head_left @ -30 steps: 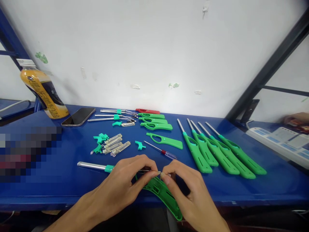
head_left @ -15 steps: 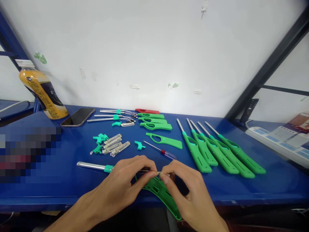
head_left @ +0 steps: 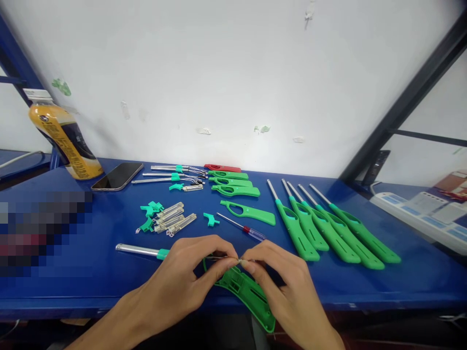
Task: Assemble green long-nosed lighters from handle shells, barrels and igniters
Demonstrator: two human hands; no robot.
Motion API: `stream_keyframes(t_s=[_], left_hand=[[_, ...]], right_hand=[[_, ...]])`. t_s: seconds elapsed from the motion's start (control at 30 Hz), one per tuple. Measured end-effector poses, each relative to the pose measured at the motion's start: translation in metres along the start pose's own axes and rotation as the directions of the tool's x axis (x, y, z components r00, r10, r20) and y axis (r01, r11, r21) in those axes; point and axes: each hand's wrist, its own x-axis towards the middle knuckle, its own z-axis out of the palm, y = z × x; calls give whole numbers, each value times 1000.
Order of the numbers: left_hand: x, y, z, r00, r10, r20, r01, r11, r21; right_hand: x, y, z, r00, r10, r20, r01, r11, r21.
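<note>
My left hand is closed, thumb and forefinger pinching the end of a thin wire or tube. Fingertip to fingertip with it, my right hand pinches a tiny pale piece too small to name. Just below both hands lies a hollow green lighter handle half, inner side up, reaching past the table's front edge. To the left, a metal lighter nozzle with a teal collar runs behind my left hand, which hides its far end. A screwdriver and a teal trigger lie beyond my hands.
Assembled green lighters lie at right. Behind are handle halves and nozzles with wires. Clear fuel tanks and teal triggers are at left, with a phone, drink bottle and power strip farther out.
My right hand's fingertips have shifted slightly and closed in towards my left fingertips. The left hand and the parts on the table stay nearly the same.
</note>
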Motion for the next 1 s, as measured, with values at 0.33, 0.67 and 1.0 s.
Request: stream_keyframes(t_s=[0.33,0.67,1.0], left_hand=[[-2,-5,0,997,81,-12,-81,996,-22],[1,-6,-1,990,137,-6,-138,990,-15],[1,-5,-1,990,142,2,-142,990,-10]], right_hand=[[-1,-1,0,1000,-19,-8,18,1000,-16],[-1,-1,1,1000,-3,-1,3,1000,-3],[0,-1,0,1000,5,-1,-5,1000,-23]])
